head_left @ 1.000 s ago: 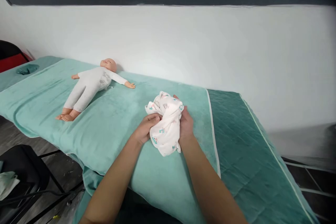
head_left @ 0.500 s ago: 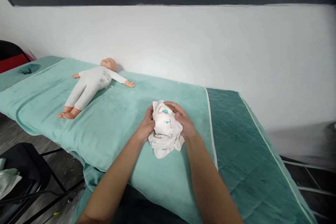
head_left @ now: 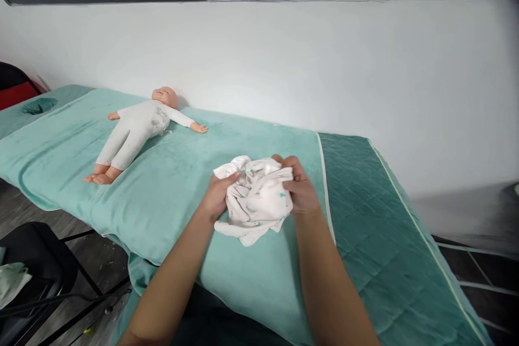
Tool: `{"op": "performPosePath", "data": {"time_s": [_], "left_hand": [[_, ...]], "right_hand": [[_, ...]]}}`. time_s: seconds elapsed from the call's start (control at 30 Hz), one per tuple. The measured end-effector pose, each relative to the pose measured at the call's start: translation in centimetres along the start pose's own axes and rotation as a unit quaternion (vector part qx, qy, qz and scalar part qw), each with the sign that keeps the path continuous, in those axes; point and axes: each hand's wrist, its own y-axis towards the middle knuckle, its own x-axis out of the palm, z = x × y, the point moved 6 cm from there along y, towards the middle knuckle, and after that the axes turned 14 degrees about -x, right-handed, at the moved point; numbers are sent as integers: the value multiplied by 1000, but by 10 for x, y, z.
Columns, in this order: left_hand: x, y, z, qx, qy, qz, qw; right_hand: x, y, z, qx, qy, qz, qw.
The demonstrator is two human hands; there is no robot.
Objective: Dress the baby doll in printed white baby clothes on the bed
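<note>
A crumpled white baby garment [head_left: 257, 203] with small teal prints is held between my hands above the green bed cover. My left hand [head_left: 219, 193] grips its left side, the thumb lying over the fabric. At the upper right edge, the fingers of my right hand [head_left: 300, 185] pinch the cloth. The garment is bunched in folds, so its exact cut cannot be made out. Farther left, a baby doll [head_left: 138, 124] in a white long-sleeved suit lies on its back with arms spread, apart from both hands.
The bed is spread with a light green cover [head_left: 170, 216] and a darker quilted one [head_left: 377, 227] at right. A white wall [head_left: 259, 59] runs behind it. At lower left stands a black chair [head_left: 44, 254] with a pale cloth [head_left: 14, 281] on it.
My hands have moved apart, spreading the bundled garment wider. My right hand has shifted right and now pinches its edge; more inner folds show. The doll lies as before.
</note>
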Motion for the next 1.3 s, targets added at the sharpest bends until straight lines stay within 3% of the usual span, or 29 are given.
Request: {"op": "performPosePath", "data": {"time_s": [0.13, 0.3, 0.4, 0.53, 0.67, 0.77, 0.87, 0.93, 1.0, 1.1, 1.2, 1.3], "left_hand": [[-31, 6, 25, 25, -113, 56, 992], [-65, -2, 62, 177, -129, 92, 971], [-76, -10, 69, 208, -131, 100, 964], [-79, -16, 64, 183, -156, 94, 966], [-72, -20, 56, 152, -159, 69, 973], [-60, -23, 48, 90, -105, 16, 990], [-41, -28, 34, -17, -1, -96, 995], [-29, -33, 24, -87, 67, -191, 975], [-22, -37, 16, -128, 117, -247, 953], [-21, -32, 20, -98, 115, -229, 962], [-25, -24, 34, -2, 57, -145, 988], [-26, -19, 40, 63, 68, -56, 994]], "right_hand": [[-31, 7, -24, -115, -49, 130, 983], [-51, 14, -32, -206, -169, 204, 942], [-56, 13, -33, -224, -174, 225, 932], [-61, 9, -32, -213, -170, 269, 924], [-43, 12, -18, -156, -162, 222, 949], [-24, 12, -14, -159, -239, 167, 943], [-16, 11, -5, -111, -358, 120, 919], [-16, 11, 4, -65, -417, 95, 902], [-17, 10, 11, -34, -445, 87, 891], [-17, 10, 17, -28, -463, 89, 882], [-13, 10, 19, -55, -480, 64, 873], [-6, 10, 21, -74, -484, 19, 872]]}}
